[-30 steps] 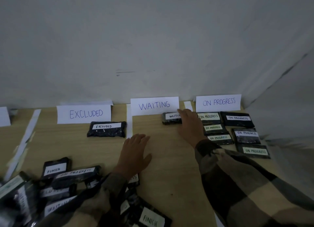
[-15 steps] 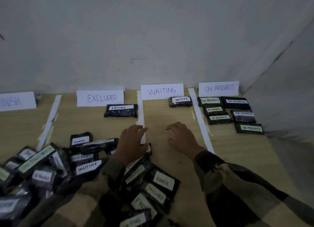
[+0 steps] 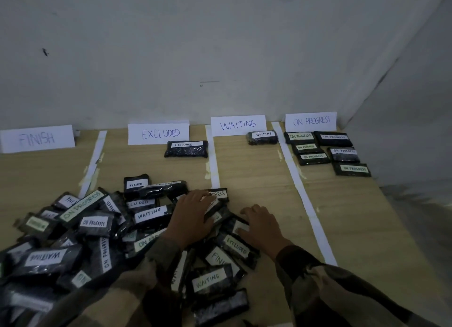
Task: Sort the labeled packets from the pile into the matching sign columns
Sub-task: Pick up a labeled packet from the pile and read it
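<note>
Left hand: my left hand point(image 3: 193, 216) lies flat on the right edge of the pile point(image 3: 73, 229), fingers straight and spread. It presses down and clasps nothing.
Under its fingertips: a black packet whose label ends in "RESS" point(image 3: 219, 194), which I take for ON PROGRESS. Its long axis runs left to right, and the label end pokes out to the right of my fingers.
Right hand: my right hand point(image 3: 263, 229) sits just right of the left, fingers bent, tips on a packet with a blurred white label point(image 3: 241, 227). The thumb is hidden, so I cannot tell whether it pinches or only touches.
Pile: mixed labels, overlapping, some upside down.
Columns: FINISH sign point(image 3: 36, 138), EXCLUDED sign point(image 3: 159, 133), WAITING sign point(image 3: 238, 125) and ON PROGRESS sign point(image 3: 311, 121) stand along the wall, with white paper strips point(image 3: 303, 192) between the lanes.
Already placed: one sorted EXCLUDED packet point(image 3: 186, 149), one sorted WAITING packet point(image 3: 263, 138) and six sorted ON PROGRESS packets point(image 3: 332, 138).
Deciding relation: the ON PROGRESS lane lies far and to the right of both hands, past the WAITING lane. The right hand is nearer; the left would have to cross over it.
</note>
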Tool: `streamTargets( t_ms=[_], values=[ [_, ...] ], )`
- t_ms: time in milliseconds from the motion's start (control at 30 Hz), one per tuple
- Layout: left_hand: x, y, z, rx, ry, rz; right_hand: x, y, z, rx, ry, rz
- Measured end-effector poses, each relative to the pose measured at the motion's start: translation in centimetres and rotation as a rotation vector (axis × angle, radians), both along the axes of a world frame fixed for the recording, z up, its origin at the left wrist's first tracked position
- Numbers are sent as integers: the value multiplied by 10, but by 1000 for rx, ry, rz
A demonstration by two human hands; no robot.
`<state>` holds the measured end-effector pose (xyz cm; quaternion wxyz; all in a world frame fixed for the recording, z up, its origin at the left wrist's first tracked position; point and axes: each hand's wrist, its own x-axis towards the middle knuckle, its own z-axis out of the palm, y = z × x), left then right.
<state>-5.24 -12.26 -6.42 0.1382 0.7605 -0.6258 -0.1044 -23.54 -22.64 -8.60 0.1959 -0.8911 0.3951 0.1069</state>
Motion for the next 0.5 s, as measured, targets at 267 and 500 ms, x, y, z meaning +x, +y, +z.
streamTargets(
  t_ms=[267,500],
  values=[
    [-15,29,-2,11,4,-17,-8,26,-2,-5,24,-182],
    [-28,38,-1,2,53,-34,-15,30,13,94,-175,-336]
  ],
)
